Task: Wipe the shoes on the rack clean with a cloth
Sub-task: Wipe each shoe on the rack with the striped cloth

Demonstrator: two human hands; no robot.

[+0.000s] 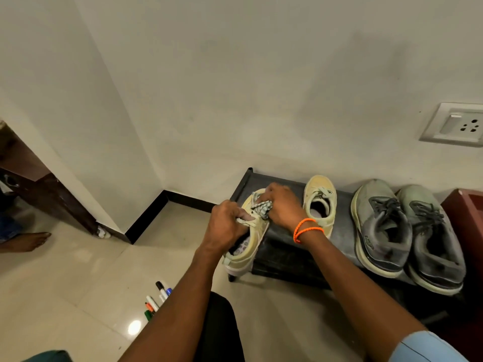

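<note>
A pale yellow sneaker [248, 246] is lifted at the left end of the black shoe rack [282, 246]. My left hand [226, 223] grips it around the tongue and laces. My right hand [281, 205], with orange bands on its wrist, holds a bunched checked cloth [262, 209] against the sneaker's toe and laces. Its matching yellow sneaker [320, 202] stands on the rack just to the right. Further right on the rack sit two grey sneakers [384, 226] [431, 239] side by side.
The rack stands against a white wall with a socket plate [454, 125] at the right. A dark red box [465, 215] adjoins the rack's right end. Marker pens [156, 300] lie on the tiled floor. Another person's bare foot [26, 240] and a wooden furniture leg [52, 199] are at left.
</note>
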